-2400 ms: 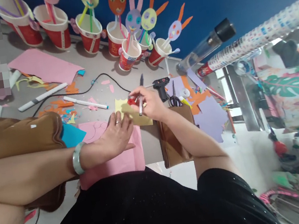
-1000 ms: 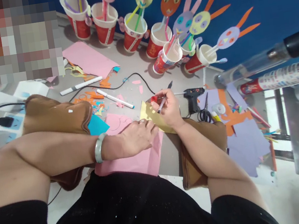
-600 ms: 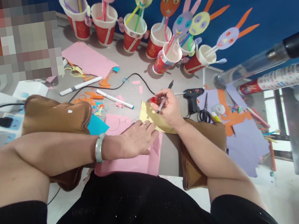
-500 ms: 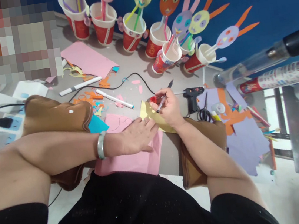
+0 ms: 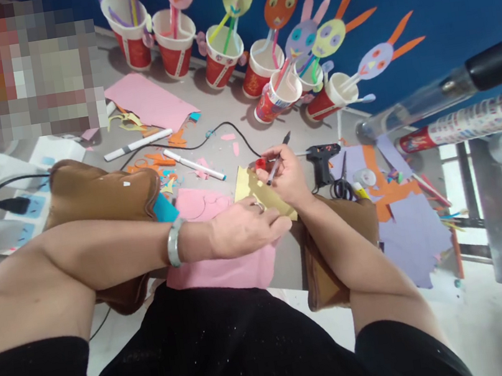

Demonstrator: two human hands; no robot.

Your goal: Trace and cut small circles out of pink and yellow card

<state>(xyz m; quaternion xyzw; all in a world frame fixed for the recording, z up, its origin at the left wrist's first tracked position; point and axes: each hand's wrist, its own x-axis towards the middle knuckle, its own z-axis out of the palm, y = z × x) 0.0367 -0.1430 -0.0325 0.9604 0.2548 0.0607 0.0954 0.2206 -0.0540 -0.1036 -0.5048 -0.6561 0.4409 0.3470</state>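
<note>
My right hand is closed around a pen, its dark end pointing up and away. A small red thing shows by these fingers; I cannot make out its kind. Beneath the hand lies a sheet of yellow paper, partly covered. My left hand, with a pale bangle at the wrist, has its fingers curled and pinched at the near edge of the yellow paper. Under it rests pink paper, and an outline is drawn on the pink piece beyond.
Red paper cups with straws and paper rabbit faces line the back. A glue gun, scissors and purple paper lie at right. White markers, scraps and a black cable are at centre left; brown cushions flank the workspace.
My left hand has gone from lying flat with fingers spread to curled fingers, shifting right along the yellow paper. My right hand stays in nearly the same place with the pen.
</note>
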